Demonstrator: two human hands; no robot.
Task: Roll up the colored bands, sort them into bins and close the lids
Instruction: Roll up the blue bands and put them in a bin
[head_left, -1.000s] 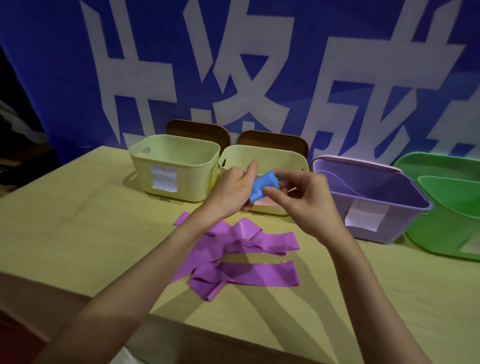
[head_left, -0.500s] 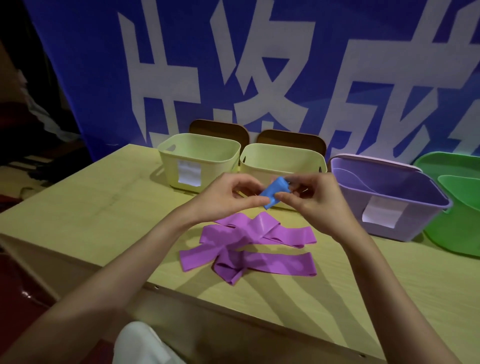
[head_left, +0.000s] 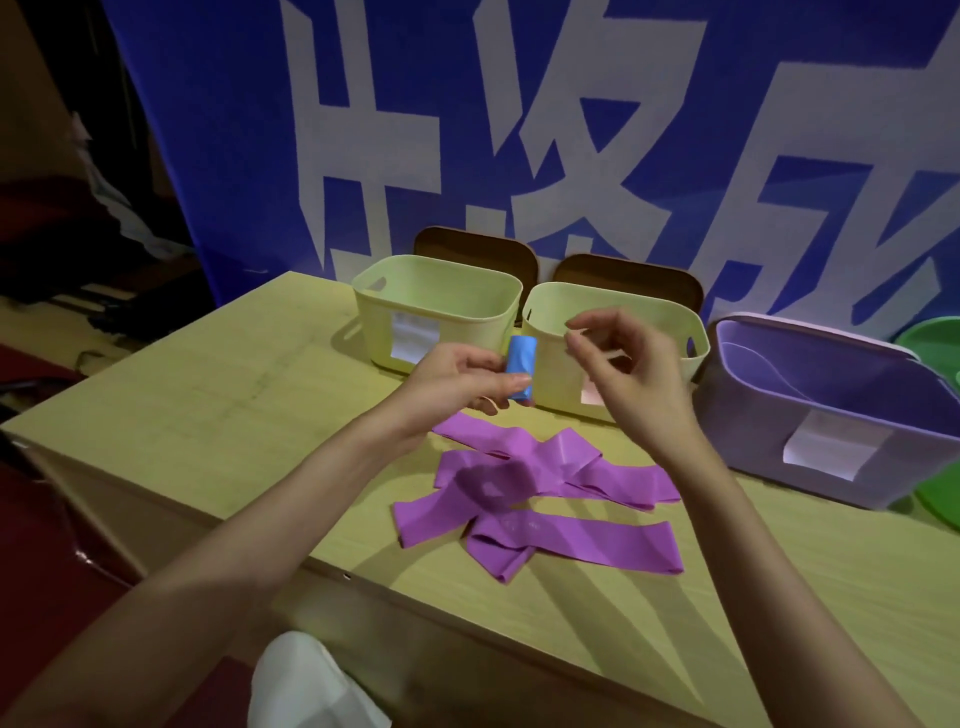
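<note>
Head view: one wide-angle picture, looking forward and down over a wooden table (head_left: 218, 415).
Hands: two are seen, both raised above the table in front of the bins.
Left hand (head_left: 457, 384): one rolled blue band (head_left: 520, 367) is gripped between thumb and fingers and held upright, in the air before the gap between the two yellow-green bins.
Right hand (head_left: 623, 374): nothing is held; the fingers are loosely curled, thumb and forefinger tips close together, in front of the right yellow-green bin (head_left: 550, 332) and apart from the blue roll.
Purple bands (head_left: 540, 493): a flat, unrolled, overlapping heap is laid on the table below the hands; three or four strips can be made out, the exact count cannot be told.
Yellow-green bins: two, side by side at the back of the table, both uncovered; the left yellow-green bin (head_left: 436, 312) carries a white label on its front wall.
Brown lids: two, stood upright behind the yellow-green bins, a left brown lid (head_left: 475, 249) and a right brown lid (head_left: 628, 275).
Purple bin (head_left: 821, 415): one, to the right of the yellow-green pair, uncovered, with a white label on its front.
Green bin (head_left: 930, 338): one is partly seen at the right edge.
Banner (head_left: 519, 130): one, blue with large white characters, hung behind the table.
</note>
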